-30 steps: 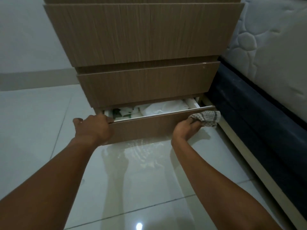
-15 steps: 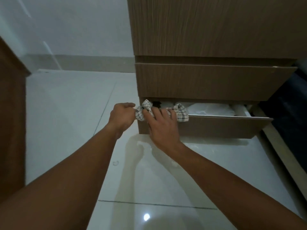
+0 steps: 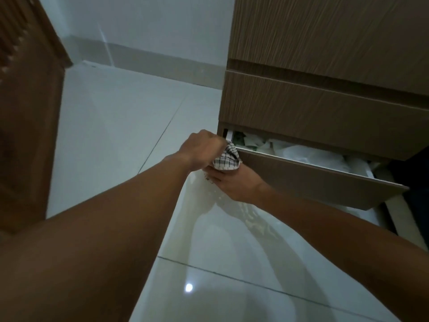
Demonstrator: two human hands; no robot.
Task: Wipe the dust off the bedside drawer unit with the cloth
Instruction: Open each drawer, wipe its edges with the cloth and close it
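The wooden bedside drawer unit (image 3: 325, 54) fills the upper right. Its bottom drawer (image 3: 313, 177) is pulled out, with white and green items inside. A checked cloth (image 3: 226, 160) is bunched at the drawer's left front corner. My left hand (image 3: 202, 147) grips the cloth from above and the left. My right hand (image 3: 234, 182) holds it from below, against the drawer front. Most of the cloth is hidden between the two hands.
Glossy white floor tiles (image 3: 116, 126) spread to the left and below. A brown wooden panel (image 3: 27, 112) stands close at the left edge. A white wall with a skirting board (image 3: 151, 56) runs behind. A dark bed base (image 3: 417, 182) sits right of the drawer.
The view swung left. The cloth moved from the drawer's right corner to its left corner, and my left hand joined the right on it. Both hands now bunch it tighter.
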